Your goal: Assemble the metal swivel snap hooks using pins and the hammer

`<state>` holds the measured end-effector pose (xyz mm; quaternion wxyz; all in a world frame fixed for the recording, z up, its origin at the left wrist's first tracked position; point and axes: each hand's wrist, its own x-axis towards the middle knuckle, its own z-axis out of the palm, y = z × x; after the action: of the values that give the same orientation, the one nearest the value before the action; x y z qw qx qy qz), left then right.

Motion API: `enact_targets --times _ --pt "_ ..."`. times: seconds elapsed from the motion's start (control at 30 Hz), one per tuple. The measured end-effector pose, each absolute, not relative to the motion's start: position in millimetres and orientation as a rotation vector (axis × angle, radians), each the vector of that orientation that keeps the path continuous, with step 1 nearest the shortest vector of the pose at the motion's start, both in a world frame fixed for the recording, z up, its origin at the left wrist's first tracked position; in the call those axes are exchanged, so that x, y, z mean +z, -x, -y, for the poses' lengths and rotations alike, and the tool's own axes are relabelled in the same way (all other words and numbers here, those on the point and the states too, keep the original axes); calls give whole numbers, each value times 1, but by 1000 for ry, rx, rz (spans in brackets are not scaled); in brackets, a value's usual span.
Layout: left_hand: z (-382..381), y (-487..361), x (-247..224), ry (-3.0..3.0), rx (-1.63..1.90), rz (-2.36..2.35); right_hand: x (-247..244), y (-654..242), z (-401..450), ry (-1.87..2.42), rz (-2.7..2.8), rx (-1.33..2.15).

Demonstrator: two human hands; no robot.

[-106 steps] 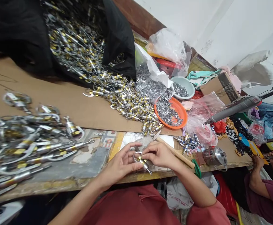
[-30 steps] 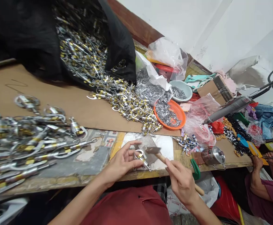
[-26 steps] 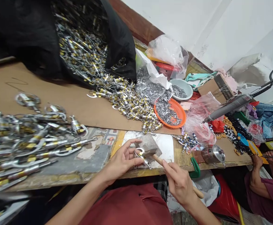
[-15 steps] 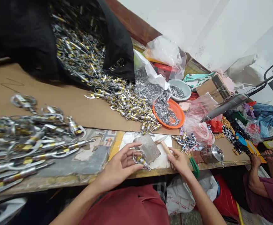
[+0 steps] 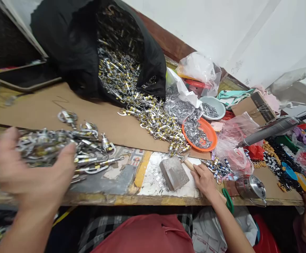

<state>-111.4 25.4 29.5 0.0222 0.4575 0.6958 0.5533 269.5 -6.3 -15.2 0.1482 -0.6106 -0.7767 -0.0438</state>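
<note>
Gray block (image 5: 174,174), just one, sits on the wooden tabletop (image 5: 102,199). Right of it, the right hand (image 5: 205,180) closes its fingers around one hammer (image 5: 188,163), knuckles up. Beyond the block are two bowls, one orange (image 5: 213,135), one pale (image 5: 221,109), and a white wall (image 5: 208,24). Left of it, the blurred left hand (image 5: 33,175) spreads its fingers by countless metal parts (image 5: 90,162).

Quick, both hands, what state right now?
Left hand: open, fingers spread, by the pile of metal fittings.
Right hand: closed on the hammer handle.
</note>
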Motion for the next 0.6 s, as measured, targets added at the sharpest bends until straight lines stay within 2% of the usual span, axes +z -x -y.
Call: enact_targets --times 0.1,0.13,0.23,0.4,0.6 --pt "-44 96 22 -1807 1640 -2352 -20 -272 5 1718 2203 -108" --pt "-55 86 20 -1910 1434 -2276 -21 -272 4 1713 2192 -100" --pt "-102 54 10 -1910 1137 -2082 -25 -273 3 1700 2148 -77" --pt "-175 36 -4 -1918 1034 -1966 -29 -272 7 1706 2082 -36" --pt "-187 45 0 -1869 933 -1905 -14 -277 -13 1733 2039 55"
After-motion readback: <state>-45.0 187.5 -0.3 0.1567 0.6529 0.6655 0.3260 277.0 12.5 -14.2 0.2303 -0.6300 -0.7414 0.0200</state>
